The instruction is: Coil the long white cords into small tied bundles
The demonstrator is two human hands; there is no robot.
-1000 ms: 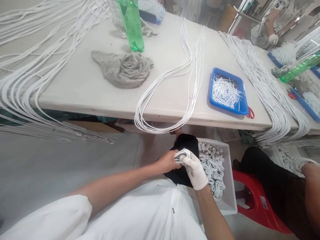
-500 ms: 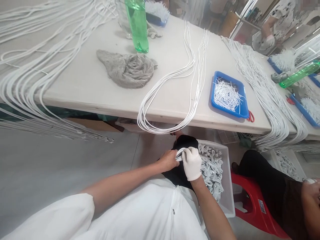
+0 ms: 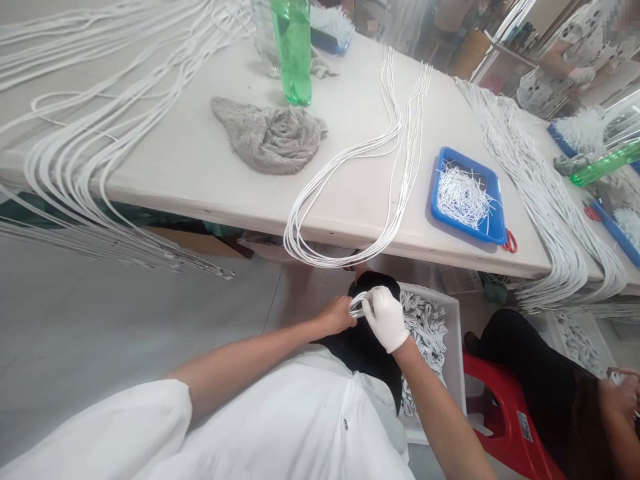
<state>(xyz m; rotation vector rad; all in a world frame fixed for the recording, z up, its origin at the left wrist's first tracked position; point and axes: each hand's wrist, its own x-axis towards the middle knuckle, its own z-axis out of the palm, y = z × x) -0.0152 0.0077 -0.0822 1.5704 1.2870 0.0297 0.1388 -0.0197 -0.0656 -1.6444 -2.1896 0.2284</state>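
A looped bundle of white elastic cord (image 3: 358,305) is pinched between the closed bare left hand (image 3: 336,316) and white-gloved right hand (image 3: 385,319), with a plastic bin (image 3: 457,360) of coiled cord (image 3: 425,333) at 3 o'clock.
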